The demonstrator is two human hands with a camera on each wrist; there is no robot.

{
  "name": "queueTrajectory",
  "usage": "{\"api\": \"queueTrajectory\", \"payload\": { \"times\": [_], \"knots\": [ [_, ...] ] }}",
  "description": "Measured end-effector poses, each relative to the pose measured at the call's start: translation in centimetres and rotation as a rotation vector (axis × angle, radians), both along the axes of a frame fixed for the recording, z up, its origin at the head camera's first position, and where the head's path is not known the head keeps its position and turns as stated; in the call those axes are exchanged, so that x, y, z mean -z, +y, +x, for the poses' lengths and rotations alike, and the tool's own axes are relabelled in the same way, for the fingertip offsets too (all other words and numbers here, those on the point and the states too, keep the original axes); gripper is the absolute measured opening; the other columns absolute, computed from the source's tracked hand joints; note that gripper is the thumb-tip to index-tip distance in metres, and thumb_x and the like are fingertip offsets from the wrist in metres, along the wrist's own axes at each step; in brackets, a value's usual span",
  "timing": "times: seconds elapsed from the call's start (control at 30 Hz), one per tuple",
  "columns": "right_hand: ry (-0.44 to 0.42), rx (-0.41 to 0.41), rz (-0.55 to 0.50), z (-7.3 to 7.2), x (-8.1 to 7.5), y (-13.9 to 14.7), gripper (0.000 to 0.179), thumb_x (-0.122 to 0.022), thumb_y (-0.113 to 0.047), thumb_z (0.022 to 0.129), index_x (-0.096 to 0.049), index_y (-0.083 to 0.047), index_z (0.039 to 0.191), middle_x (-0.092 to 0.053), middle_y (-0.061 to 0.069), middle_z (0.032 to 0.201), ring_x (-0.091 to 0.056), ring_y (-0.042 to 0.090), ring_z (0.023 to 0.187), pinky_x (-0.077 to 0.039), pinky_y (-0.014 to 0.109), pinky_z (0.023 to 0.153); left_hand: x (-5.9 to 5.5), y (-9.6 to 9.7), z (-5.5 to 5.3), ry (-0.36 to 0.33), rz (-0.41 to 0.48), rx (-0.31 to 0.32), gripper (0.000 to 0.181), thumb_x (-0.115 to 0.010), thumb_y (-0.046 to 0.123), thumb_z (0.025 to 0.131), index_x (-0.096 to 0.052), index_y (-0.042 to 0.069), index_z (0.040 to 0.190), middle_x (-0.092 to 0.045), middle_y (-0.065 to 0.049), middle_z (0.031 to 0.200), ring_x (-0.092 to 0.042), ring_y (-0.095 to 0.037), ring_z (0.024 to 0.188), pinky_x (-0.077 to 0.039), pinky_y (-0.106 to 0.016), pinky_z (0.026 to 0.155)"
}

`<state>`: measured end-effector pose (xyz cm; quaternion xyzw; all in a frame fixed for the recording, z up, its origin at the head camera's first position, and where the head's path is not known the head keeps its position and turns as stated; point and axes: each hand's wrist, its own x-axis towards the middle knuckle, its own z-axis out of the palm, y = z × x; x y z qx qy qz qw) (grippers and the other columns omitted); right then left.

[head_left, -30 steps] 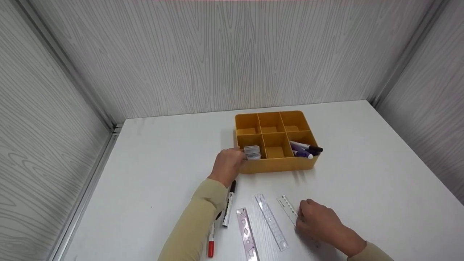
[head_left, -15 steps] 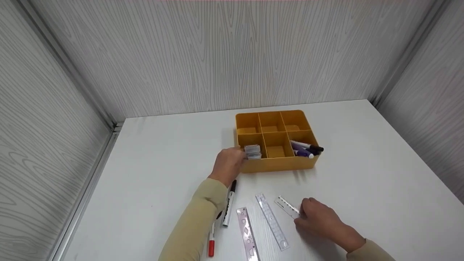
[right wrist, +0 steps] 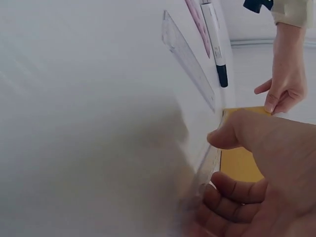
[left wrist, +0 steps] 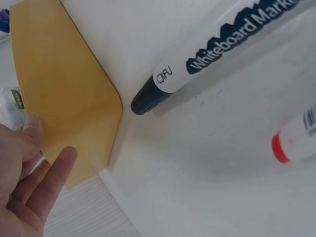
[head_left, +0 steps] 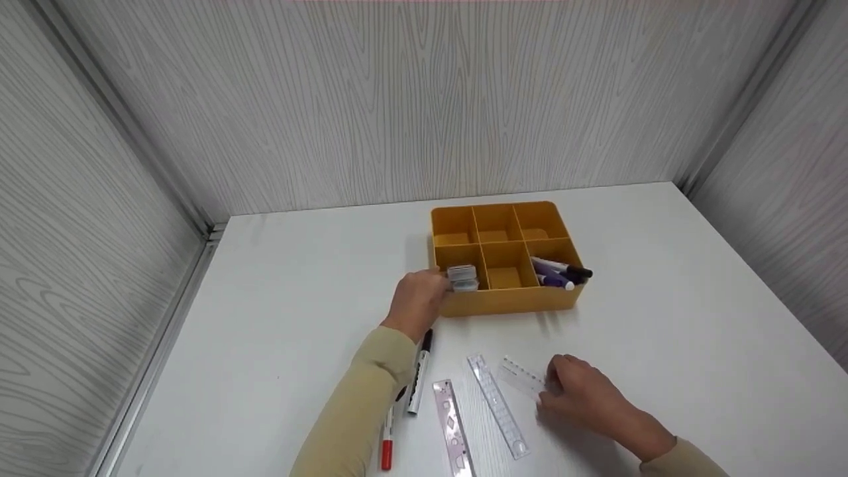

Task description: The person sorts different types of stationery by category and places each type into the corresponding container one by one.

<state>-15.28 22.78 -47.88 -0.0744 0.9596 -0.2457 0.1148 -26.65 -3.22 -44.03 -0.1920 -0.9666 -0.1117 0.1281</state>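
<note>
Orange box (head_left: 510, 301): my landmark, upright on the white tabletop (head_left: 298, 285), split into six compartments.
Left grip (head_left: 417, 298): I see it pinching the box's wall at the near-left corner, one finger extended along the outside.
Right grip (head_left: 583, 397): I have it closed on the dotted ruler, thumb against fingers, on the box's near side toward its right end.
Dotted ruler (head_left: 520, 374): held well apart from the box, its far end angled toward it; blurred, so I can't tell whether it touches the tabletop.
Transparent ruler (head_left: 497, 404): lying in front of the box's middle.
Pink ruler (head_left: 452, 424): in front of the box's left end, running out of my head view.
Black-capped marker (head_left: 419, 381): cap near the box's near-left corner.
Red-ended marker (head_left: 387, 444): farther from that corner, partly behind the sleeve (head_left: 354, 411).
Packed pieces (head_left: 463, 278): in the box's near-left compartment.
Pens (head_left: 553, 273): in its near-right compartment, purple and black, tips over the rim.
</note>
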Motion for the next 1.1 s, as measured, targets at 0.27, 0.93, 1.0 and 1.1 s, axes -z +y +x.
{"api": "queueTrajectory", "payload": {
  "times": [0.27, 0.93, 1.0, 1.1],
  "knots": [
    [0.221, -0.098, -0.041, -0.8, -2.4, 0.8, 0.013, -0.070, -0.010, 0.084, -0.060, -0.011, 0.093, -0.055, -0.002, 0.085, -0.049, 0.009, 0.073, -0.044, 0.022, 0.061, 0.2, -0.4, 0.1, 0.068, 0.008, 0.047, 0.006, -0.076, 0.014, 0.087, -0.081, 0.012, 0.090, -0.074, -0.003, 0.083, -0.071, -0.018, 0.077, -0.059, -0.028, 0.071],
    [0.636, -0.081, -0.052, -5.8, -9.7, 2.0, 0.006, -0.069, -0.007, 0.091, -0.064, -0.004, 0.096, -0.061, 0.008, 0.087, -0.054, 0.015, 0.071, -0.050, 0.023, 0.060, 0.1, -0.2, 0.1, 0.001, 0.014, 0.010, 0.017, -0.071, 0.016, 0.091, -0.078, 0.013, 0.106, -0.077, -0.002, 0.099, -0.073, -0.016, 0.088, -0.059, -0.026, 0.082],
    [0.617, -0.058, -0.060, -6.8, -10.1, 2.2, 0.006, -0.068, -0.007, 0.092, -0.066, -0.003, 0.096, -0.063, 0.010, 0.087, -0.056, 0.017, 0.071, -0.051, 0.023, 0.060, 0.1, -0.2, 0.1, 0.009, 0.021, 0.014, 0.017, -0.071, 0.016, 0.092, -0.078, 0.013, 0.106, -0.077, -0.002, 0.099, -0.074, -0.016, 0.088, -0.059, -0.026, 0.081],
    [0.582, -0.029, -0.060, -8.2, -10.6, 2.2, 0.008, -0.065, -0.008, 0.094, -0.068, -0.001, 0.097, -0.065, 0.014, 0.089, -0.058, 0.020, 0.071, -0.052, 0.025, 0.059, 0.2, -0.2, 0.1, 0.050, 0.017, 0.020, 0.013, -0.072, 0.015, 0.090, -0.080, 0.012, 0.101, -0.078, -0.002, 0.094, -0.074, -0.016, 0.084, -0.060, -0.027, 0.078]
  ]
}}
